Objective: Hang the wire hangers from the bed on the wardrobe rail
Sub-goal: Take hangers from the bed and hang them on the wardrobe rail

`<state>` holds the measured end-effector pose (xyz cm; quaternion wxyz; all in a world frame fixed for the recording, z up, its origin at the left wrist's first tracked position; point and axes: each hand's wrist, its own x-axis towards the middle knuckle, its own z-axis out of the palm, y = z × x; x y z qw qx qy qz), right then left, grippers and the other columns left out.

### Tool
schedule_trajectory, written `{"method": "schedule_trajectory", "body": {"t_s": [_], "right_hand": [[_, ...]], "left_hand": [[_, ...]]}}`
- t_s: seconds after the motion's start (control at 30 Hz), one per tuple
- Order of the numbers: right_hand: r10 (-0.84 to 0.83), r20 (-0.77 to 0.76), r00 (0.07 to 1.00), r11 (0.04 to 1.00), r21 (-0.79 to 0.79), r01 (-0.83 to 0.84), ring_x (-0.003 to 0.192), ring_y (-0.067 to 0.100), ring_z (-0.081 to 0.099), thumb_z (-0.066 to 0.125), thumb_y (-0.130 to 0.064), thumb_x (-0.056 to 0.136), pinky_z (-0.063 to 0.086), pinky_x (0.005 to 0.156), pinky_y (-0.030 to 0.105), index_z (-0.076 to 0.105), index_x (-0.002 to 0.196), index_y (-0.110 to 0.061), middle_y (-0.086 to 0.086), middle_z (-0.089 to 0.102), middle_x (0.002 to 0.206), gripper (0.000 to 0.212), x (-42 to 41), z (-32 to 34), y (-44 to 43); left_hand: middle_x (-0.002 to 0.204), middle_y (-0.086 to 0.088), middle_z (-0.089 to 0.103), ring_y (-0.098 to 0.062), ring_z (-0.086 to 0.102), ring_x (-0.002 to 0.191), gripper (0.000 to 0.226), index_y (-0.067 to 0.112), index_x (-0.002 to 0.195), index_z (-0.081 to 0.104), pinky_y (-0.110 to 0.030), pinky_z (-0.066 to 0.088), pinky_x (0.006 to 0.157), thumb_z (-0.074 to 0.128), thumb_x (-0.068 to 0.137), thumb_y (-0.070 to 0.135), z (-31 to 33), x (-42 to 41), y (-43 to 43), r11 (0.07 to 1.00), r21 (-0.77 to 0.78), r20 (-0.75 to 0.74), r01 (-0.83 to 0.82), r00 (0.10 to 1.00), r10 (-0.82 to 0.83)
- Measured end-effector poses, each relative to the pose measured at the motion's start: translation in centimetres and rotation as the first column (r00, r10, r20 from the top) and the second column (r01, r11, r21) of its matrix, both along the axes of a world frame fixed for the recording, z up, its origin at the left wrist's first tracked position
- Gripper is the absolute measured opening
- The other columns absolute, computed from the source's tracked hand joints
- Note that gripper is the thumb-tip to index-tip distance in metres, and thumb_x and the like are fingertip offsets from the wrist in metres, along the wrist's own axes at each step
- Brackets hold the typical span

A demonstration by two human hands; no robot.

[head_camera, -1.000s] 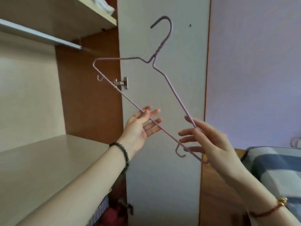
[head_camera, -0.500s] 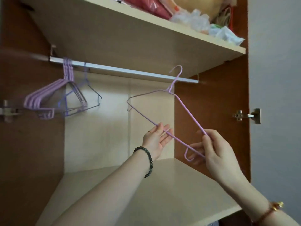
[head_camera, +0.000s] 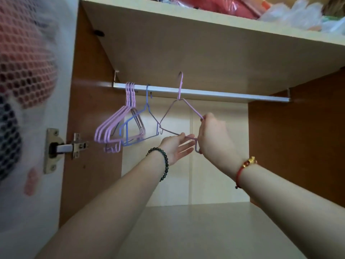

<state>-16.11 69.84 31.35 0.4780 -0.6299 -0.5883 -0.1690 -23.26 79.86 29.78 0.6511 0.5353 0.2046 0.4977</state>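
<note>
Far left, a blurry net bag (head_camera: pixel 26 53) with red and dark things inside hangs close to the camera. It hides part of the white door. Beside it, a metal hinge (head_camera: pixel 61 147) joins the door to the brown wall of the wardrobe.

A bunch of pink hangers (head_camera: pixel 130 96) hangs at the left end of the silver rail (head_camera: pixel 224 95). A blue hanger (head_camera: pixel 147 98) hangs just beside them. Its right corner is very near the wire hanger (head_camera: pixel 179 86) in the person's hands.

This pink wire hanger is up at the middle of the rail, right of the blue one. Its hook pokes up past the rail. I cannot tell if it sits on the rail.

The left hand (head_camera: pixel 173 146) is under the hanger. Its fingers are straight and a bit spread, and the bottom wire lies on them. A dark bead bracelet (head_camera: pixel 164 163) is on that wrist.

The right hand (head_camera: pixel 214 137) grips the hanger's right corner, with its fingers curled round the wire. A red string bracelet (head_camera: pixel 244 168) with a gold bead is on that wrist.

Above the rail is a pale top shelf (head_camera: pixel 205 43). Red stuff and crinkly plastic bags (head_camera: pixel 298 15) sit on it, and they are blurry. Below the arms is a pale bottom shelf (head_camera: pixel 205 230). The back of the wardrobe is cream, and the right side wall (head_camera: pixel 298 146) is brown.
</note>
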Motion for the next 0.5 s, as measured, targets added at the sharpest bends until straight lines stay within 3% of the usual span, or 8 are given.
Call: {"method": "schedule_trajectory", "body": {"t_s": [0.07,0.13,0.23,0.37,0.5], "right_hand": [[-0.041,0.051,0.998,0.998,-0.038,0.043,0.094,0.041,0.059,0.042,0.002,0.088,0.045,0.067,0.037,0.043,0.103,-0.002,0.021,0.058,0.1,0.015,-1.0,0.8,0.9],[-0.05,0.1,0.994,0.997,-0.059,0.056,0.094,0.04,0.058,0.042,0.005,0.086,0.04,0.064,0.035,0.038,0.093,-0.007,0.023,0.058,0.107,0.014,-1.7,1.4,1.8],[-0.062,0.16,0.985,0.995,-0.068,0.073,0.091,0.038,0.057,0.041,0.006,0.086,0.036,0.064,0.034,0.032,0.089,-0.008,0.021,0.057,0.108,0.017,-2.4,2.0,3.3],[-0.031,0.189,0.981,0.992,-0.111,0.053,0.084,0.035,0.053,0.036,0.005,0.087,0.036,0.065,0.033,0.042,0.102,-0.004,0.02,0.057,0.109,0.018,-3.2,2.3,5.1],[0.081,0.133,0.988,0.986,-0.159,-0.06,0.076,0.031,0.045,0.037,-0.004,0.089,0.036,0.064,0.033,0.034,0.091,-0.007,0.021,0.058,0.103,0.005,-2.8,1.5,6.3]], "left_hand": [[0.057,0.01,0.068,-0.007,0.064,0.059,0.026,0.012,0.077,0.057,-0.021,0.053,0.051,0.041,0.098,0.015,0.2,-0.6,0.6,1.0,0.019,-0.039,-0.002,0.999,0.003],[0.069,0.008,0.067,-0.007,0.064,0.062,0.023,0.013,0.079,0.058,-0.022,0.052,0.057,0.043,0.097,0.012,0.3,-1.1,1.5,0.999,0.037,-0.05,-0.005,0.999,0.007],[0.078,0.006,0.064,-0.01,0.064,0.069,0.022,0.013,0.081,0.058,-0.023,0.052,0.061,0.043,0.094,0.006,0.3,-1.6,2.8,0.998,0.055,-0.035,-0.036,0.999,0.038],[0.081,0.002,0.062,-0.013,0.062,0.07,0.022,0.01,0.083,0.057,-0.024,0.052,0.059,0.04,0.091,0.0,-0.6,-1.9,4.2,0.996,0.051,-0.009,-0.071,0.997,0.072],[0.087,0.0,0.066,-0.015,0.064,0.075,0.017,0.009,0.09,0.06,-0.027,0.052,0.069,0.044,0.091,0.004,-2.1,-2.0,5.2,0.991,0.06,0.045,-0.12,0.992,0.118]]}}
